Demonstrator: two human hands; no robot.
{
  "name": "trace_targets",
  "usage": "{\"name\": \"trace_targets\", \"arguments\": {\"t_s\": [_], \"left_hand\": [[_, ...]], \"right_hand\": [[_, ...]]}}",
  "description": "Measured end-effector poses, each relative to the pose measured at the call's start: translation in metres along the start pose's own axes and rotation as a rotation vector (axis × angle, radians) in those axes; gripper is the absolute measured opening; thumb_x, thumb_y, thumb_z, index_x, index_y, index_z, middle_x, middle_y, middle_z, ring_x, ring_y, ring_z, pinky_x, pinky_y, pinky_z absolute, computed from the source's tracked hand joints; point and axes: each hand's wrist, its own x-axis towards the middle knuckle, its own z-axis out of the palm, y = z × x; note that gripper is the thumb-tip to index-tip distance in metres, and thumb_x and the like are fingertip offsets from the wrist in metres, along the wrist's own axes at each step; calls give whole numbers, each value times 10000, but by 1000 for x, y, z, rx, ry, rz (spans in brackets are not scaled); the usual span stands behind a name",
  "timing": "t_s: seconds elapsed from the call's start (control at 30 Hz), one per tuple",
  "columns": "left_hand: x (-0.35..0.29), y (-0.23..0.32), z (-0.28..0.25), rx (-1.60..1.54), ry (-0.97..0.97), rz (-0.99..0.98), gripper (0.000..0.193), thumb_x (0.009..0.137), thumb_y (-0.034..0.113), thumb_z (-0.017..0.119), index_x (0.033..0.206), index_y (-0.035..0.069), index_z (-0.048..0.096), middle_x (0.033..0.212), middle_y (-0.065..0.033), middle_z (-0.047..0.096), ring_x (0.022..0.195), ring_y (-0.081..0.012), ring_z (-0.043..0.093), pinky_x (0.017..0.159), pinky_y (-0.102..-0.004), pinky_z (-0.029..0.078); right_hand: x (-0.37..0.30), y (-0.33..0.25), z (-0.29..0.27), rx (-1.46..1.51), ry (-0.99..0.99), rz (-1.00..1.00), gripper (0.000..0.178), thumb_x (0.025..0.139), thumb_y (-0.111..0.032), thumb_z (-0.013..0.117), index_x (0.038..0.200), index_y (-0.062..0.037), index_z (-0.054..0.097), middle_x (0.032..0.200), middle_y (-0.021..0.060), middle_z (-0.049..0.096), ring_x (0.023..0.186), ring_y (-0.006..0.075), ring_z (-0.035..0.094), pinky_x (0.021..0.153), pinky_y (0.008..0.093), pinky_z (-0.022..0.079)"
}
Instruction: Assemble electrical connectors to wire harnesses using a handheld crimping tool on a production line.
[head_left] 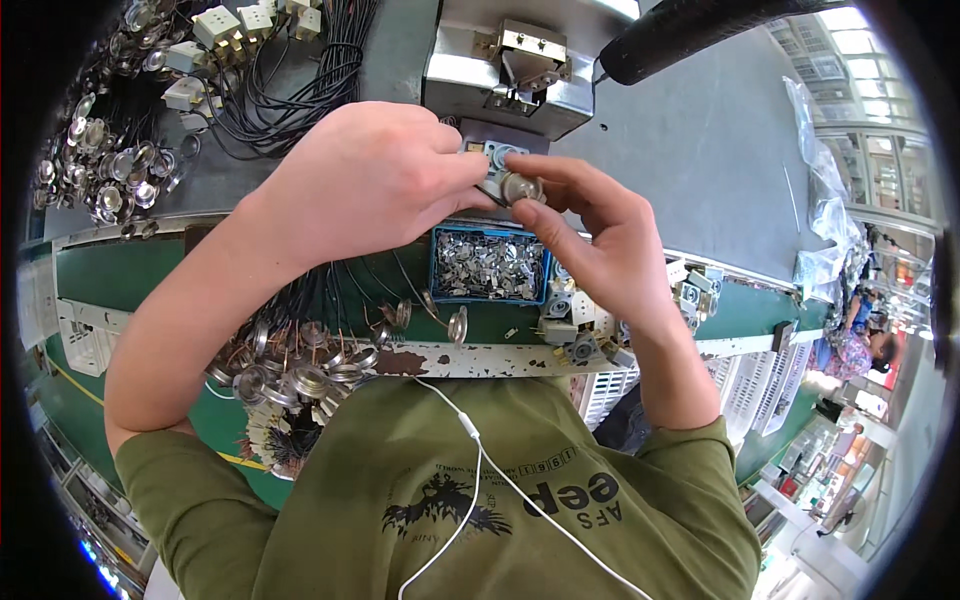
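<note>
In front of the metal fixture my two hands meet. Thumb and fingers of my right hand (605,225) are closed round the rim of a round, silvery metal cap (521,188). My left hand (385,180) is pinched shut beside it on a thin dark wire (488,196) that reaches the cap; its fingertips are partly hidden. Just behind the cap lies a pale block with a round socket (500,155), partly covered by my fingers. Below my hands sits a blue tray (436,295) full of small shiny metal clips (490,265).
A metal press-like fixture (510,75) stands ahead, with a thick black handle (690,35) to its right. Wired white connectors (218,28) and metal caps (115,165) crowd the left. More wired caps (300,365) lie near my body; pale switch-like blocks (580,320) sit right of the tray.
</note>
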Motion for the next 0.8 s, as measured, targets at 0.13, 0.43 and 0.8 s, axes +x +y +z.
{"name": "trace_targets", "arguments": {"t_s": [0.13, 0.43, 0.8], "left_hand": [[-1, -1, 3, 2, -54, 30, 250, 893, 311, 728, 836, 97, 613, 738, -47, 625, 773, -256, 680, 667, -385, 539], [-1, 1, -4, -167, -250, 99, 416, 887, 306, 734, 1279, 197, 648, 827, -61, 668, 776, -261, 691, 667, -403, 539], [32, -17, 15, -283, -253, -278, 335, 945, 284, 690, 1242, 134, 660, 944, -118, 735, 893, -349, 703, 766, -466, 555]], "right_hand": [[13, 3, -10, 23, -166, 5, 350, 968, -71, 725, 1307, -2, 676, 1174, 68, 724, 1056, 116, 659, 954, 295, 526], [-1, 49, -1, -541, 224, -294, 611, 869, -70, 776, 1429, -33, 537, 1317, 174, 638, 1165, 355, 648, 965, 408, 541], [4, 19, -36, -155, 365, -548, 447, 1016, 38, 583, 1448, 31, 471, 1298, 209, 674, 1099, 252, 704, 905, 366, 577]]}}
